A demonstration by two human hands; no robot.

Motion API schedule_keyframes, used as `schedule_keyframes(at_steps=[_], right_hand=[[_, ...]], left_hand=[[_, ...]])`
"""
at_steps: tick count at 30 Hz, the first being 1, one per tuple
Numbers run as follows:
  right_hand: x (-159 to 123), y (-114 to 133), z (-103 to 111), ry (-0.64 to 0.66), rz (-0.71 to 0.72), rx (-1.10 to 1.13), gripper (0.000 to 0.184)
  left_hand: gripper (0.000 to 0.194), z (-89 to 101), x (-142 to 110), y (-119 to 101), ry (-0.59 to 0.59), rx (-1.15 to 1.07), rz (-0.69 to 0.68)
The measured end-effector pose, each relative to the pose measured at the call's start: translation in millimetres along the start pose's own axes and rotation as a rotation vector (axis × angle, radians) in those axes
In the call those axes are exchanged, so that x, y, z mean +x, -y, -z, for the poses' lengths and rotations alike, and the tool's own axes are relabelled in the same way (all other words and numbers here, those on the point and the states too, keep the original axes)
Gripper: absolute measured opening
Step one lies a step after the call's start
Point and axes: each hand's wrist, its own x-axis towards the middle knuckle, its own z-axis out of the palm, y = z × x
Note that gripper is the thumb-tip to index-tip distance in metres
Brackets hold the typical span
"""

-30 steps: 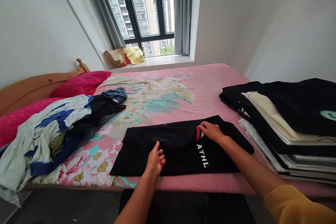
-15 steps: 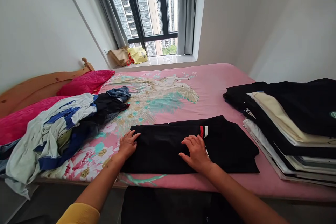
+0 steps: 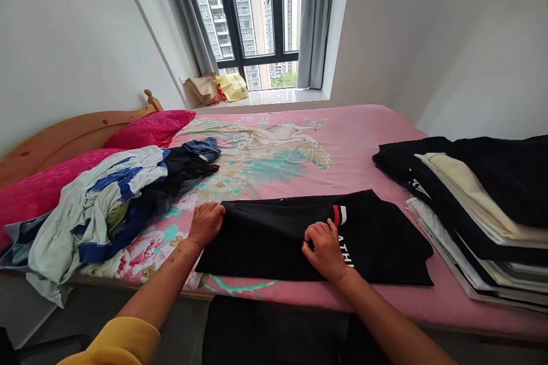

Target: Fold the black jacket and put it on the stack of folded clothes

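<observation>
A black T-shirt (image 3: 265, 245), partly folded, lies lengthwise along the near edge of the bed. White lettering and a red-and-white striped band show right of its middle. My left hand (image 3: 207, 222) is closed on the shirt's far left corner, fingers pinching the cloth. With curled fingers, my right hand (image 3: 323, 248) grips the fabric just below the striped band, beside the letters. The cloth between both hands is slightly wrinkled. My right fingertips are partly hidden behind the hand.
A loose heap of clothes (image 3: 124, 199) lies on the left by the red pillows (image 3: 149, 128). At the right stands a stack of folded garments (image 3: 479, 205). The pink patterned bed sheet (image 3: 355, 142) stretches back to the window sill. A black seat (image 3: 274, 331) is below the bed edge.
Both hands, flat and spread on the shirt before, have closed on its cloth. More of the white lettering shows now. The view has shifted slightly left.
</observation>
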Motion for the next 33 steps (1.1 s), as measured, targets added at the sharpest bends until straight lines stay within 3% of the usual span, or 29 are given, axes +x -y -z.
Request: schedule_keyframes(at_steps=[3,6,8,13,18,20,24,28,31,33], right_hand=[[-5.1,0.3,-1.2,0.042,0.001,-0.021,0.007],[-9.3,-0.9,-5.7,0.071,0.015,-0.041,0.018],[-10.4,-1.7,-8.8,0.078,0.031,-0.047,0.022],[-7.6,0.4,-10.6,0.045,0.049,-0.016,0.008],[-7.0,4.4,-10.4,0.0,0.028,-0.012,0.007],[-5.8,3.3,-12.7,0.009,0.016,-0.031,0.017],[4.1,-3.5,-11.3,-0.005,-0.024,-0.061,0.014],[15.3,-8.1,3.6,-0.107,-0.091,-0.075,0.014],[12.4,-8.6,11.4,-0.1,-0.072,-0.065,0.013],[4.7,-10.5,12.5,-0.065,-0.05,-0.045,0.011]], left_hand=[[0.018,-5.0,-16.0,-0.1,0.149,-0.017,-0.063],[0.027,-10.3,-26.9,-3.8,0.166,-0.084,-0.082],[0.028,-11.5,-26.0,-8.0,0.169,-0.108,-0.127],[0.015,-5.0,-6.4,-18.2,0.222,-0.101,-0.206],[0.01,5.9,6.3,-19.2,0.129,-0.082,-0.204],[0.009,10.3,15.6,-18.8,0.145,-0.065,-0.243],[0.008,29.2,57.8,-24.8,0.135,0.015,-0.312],[0.008,58.5,100.1,-34.0,-0.052,0.034,-0.31],[0.011,61.2,95.2,-29.0,-0.137,0.008,-0.271],[0.012,47.3,71.7,-18.2,-0.064,0.001,-0.266]])
